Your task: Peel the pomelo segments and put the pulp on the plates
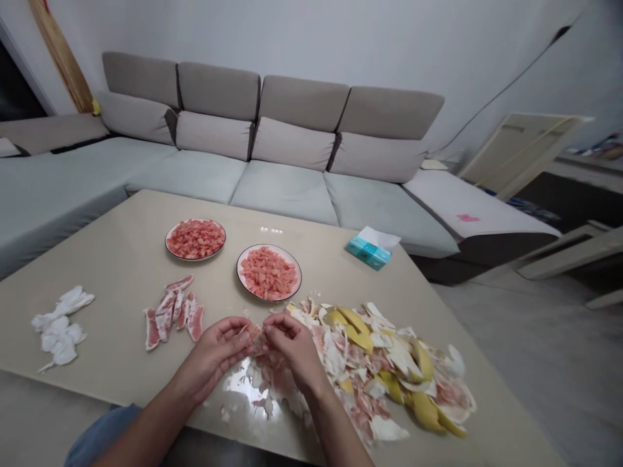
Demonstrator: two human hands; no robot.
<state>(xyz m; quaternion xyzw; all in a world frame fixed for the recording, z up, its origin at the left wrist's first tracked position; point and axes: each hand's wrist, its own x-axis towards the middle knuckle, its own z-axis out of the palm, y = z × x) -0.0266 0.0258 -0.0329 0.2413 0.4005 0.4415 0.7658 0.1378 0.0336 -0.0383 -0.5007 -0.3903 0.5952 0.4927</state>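
Note:
My left hand [219, 350] and my right hand [291, 347] meet over the near edge of the beige table [121, 259], fingers curled and pinched on a small pink pomelo piece [254, 335] between them. Under and right of my hands lies a heap of yellow peel and white pith scraps [389, 370]. Left of my left hand several unpeeled pink pomelo segments [172, 314] lie on the table. Beyond my hands stand two plates of peeled pink flesh, a near plate [268, 273] and a left plate [195, 239].
Crumpled white tissues [61, 327] lie at the table's left. A blue tissue pack [372, 248] sits at the far right corner. A grey sectional sofa [272, 162] wraps behind and to the left. Floor opens to the right.

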